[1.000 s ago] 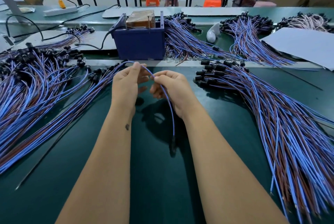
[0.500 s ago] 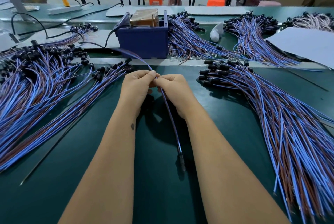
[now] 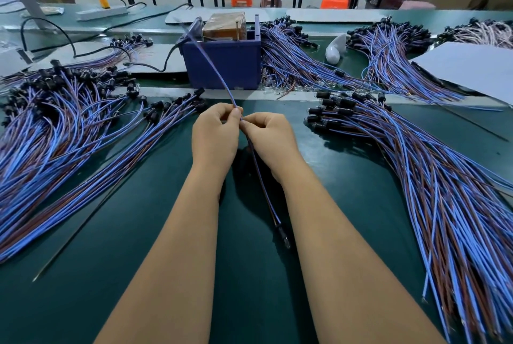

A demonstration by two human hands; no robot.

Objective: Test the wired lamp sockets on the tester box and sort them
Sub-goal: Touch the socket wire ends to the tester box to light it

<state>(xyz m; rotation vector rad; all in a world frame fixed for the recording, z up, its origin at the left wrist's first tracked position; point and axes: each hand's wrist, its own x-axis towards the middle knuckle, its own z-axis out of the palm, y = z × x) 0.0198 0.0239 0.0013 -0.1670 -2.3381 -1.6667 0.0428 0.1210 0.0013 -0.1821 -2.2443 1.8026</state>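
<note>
**Wire Lead Held at Tester Box**

I pinch one blue-and-brown wire lead (image 3: pixel 222 85) between both thumbs and forefingers: left hand (image 3: pixel 215 135), right hand (image 3: pixel 270 139). Its far end reaches the blue tester box (image 3: pixel 224 64); its black socket (image 3: pixel 283 235) hangs between my forearms.

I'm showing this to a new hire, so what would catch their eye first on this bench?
Probably the two hands in the middle, left hand and right hand, pinching one wire that runs up to the blue box. Next, the big heaps of blue and brown wires fanned across the green table on both sides.
</note>
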